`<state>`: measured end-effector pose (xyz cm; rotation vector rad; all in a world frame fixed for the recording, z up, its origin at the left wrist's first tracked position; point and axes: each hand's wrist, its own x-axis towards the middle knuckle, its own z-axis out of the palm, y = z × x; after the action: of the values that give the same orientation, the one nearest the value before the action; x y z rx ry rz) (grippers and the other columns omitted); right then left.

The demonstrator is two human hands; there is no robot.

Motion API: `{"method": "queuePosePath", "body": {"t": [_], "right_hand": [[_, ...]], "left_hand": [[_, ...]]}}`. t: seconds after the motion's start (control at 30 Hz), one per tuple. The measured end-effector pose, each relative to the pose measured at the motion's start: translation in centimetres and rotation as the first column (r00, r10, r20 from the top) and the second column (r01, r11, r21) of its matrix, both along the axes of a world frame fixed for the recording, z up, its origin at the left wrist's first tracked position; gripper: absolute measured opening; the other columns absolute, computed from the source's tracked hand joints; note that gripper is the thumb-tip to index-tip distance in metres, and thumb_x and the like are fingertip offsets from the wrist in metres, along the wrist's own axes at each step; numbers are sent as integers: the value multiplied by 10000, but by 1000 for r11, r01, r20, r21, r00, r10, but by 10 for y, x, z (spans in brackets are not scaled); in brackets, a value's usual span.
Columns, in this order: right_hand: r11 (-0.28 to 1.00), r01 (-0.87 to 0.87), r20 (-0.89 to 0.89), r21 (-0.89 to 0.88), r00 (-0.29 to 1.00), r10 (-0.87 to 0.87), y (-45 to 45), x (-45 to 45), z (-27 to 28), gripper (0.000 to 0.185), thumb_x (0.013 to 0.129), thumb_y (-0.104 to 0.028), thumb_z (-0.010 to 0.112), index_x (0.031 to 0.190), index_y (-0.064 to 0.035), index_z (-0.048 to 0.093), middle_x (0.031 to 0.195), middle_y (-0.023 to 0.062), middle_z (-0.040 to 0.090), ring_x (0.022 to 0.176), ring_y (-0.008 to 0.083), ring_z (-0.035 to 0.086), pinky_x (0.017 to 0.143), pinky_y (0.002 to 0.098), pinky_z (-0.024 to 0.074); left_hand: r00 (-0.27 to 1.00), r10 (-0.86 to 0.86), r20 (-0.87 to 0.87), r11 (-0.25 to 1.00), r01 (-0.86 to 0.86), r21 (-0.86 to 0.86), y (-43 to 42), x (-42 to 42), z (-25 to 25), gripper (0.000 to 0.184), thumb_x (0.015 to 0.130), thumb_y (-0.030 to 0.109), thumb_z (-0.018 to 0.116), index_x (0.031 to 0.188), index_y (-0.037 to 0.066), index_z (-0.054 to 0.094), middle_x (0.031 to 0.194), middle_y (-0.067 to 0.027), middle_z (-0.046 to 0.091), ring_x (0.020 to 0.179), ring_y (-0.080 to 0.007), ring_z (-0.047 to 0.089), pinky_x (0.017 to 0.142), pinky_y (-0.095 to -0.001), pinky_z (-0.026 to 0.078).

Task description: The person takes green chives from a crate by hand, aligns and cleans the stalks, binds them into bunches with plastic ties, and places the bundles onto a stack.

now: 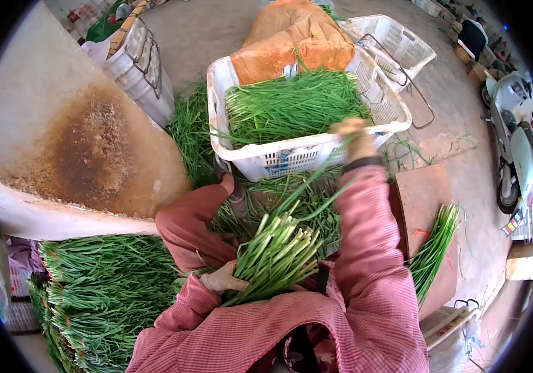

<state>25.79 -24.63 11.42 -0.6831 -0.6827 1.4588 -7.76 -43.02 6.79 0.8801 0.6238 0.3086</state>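
My left hand [225,278], in a pale glove, is closed around a thick bunch of garlic chives [279,252] over my lap. The pale cut ends of the bunch point up and to the right. At the front rim of a white plastic crate [304,158], my right hand [352,132] is blurred by motion. Long green leaves run from it down toward the bunch, and its fingers look closed on them. Inside the crate lies a thick layer of chives [297,105], with an orange-brown cloth [297,37] draped over its far side.
Tied bundles of chives [111,292] are stacked at lower left. Another bundle [434,248] rests on a brown board [425,193] at right. Loose leaves [279,186] litter the floor. A stained white slab [92,137] stands left; a scooter [518,137] is far right.
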Motion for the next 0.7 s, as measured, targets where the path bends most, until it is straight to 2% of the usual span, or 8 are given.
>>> {"method": "queuePosePath", "body": {"t": [0.03,0.07,0.13,0.27,0.43,0.47,0.53,0.7], "right_hand": [[821,547,-101,-167,818,-566,-9,29,19,224,847,-286,442,712,-122,515,544,-6,469,461,128,440,425,247,404],[617,776,211,-134,630,-747,-1,76,22,220,856,-283,445,767,-108,544,563,-15,502,471,99,472,369,233,391],[820,560,479,115,692,-540,-17,124,23,164,827,-177,515,953,-82,562,688,43,591,572,107,549,440,212,444],[977,-185,706,-103,678,203,-87,21,70,499,751,-191,618,1167,-19,401,1003,174,520,664,150,577,564,249,485],[595,-570,797,-566,-192,573,-117,-59,70,725,719,-388,628,1189,75,329,917,215,554,784,232,581,690,313,482],[658,-608,730,-445,180,659,-126,-55,31,687,732,-369,622,1171,82,345,917,202,556,752,230,584,659,309,488],[737,-588,540,-333,522,660,-136,-50,-5,650,744,-349,616,1153,89,362,918,190,557,720,228,588,629,304,494],[761,-465,741,-452,279,610,-131,-38,33,449,730,-296,647,963,57,498,742,102,565,624,206,568,599,265,480]], "left_hand": [[999,44,-30,999,-44,1,-1,0,0,614,642,162,698,1162,20,405,1028,-10,506,880,-97,465,783,-244,388],[999,44,-23,999,-44,-1,-1,-1,1,614,642,162,698,1162,20,405,1028,-10,506,880,-97,465,783,-244,388],[986,99,-137,993,-88,80,-2,0,3,556,650,112,688,1135,13,435,1018,-19,525,902,-99,472,808,-248,388],[954,280,-108,960,-279,27,-3,17,19,478,659,-14,646,1099,12,463,1005,-33,549,894,-102,501,824,-260,402],[876,447,-182,893,-423,156,-11,22,19,483,655,2,662,1093,1,459,977,-39,564,864,-102,524,795,-251,425],[840,502,-208,861,-463,209,-13,22,20,483,654,4,664,1091,-3,458,970,-42,568,858,-103,531,787,-248,432],[830,516,-213,853,-476,212,-15,23,20,489,651,4,666,1092,-6,457,968,-46,569,857,-104,534,784,-246,436],[812,532,-241,843,-483,237,-15,26,14,490,641,7,677,1080,-13,460,963,-54,573,848,-106,542,779,-242,442]]}}
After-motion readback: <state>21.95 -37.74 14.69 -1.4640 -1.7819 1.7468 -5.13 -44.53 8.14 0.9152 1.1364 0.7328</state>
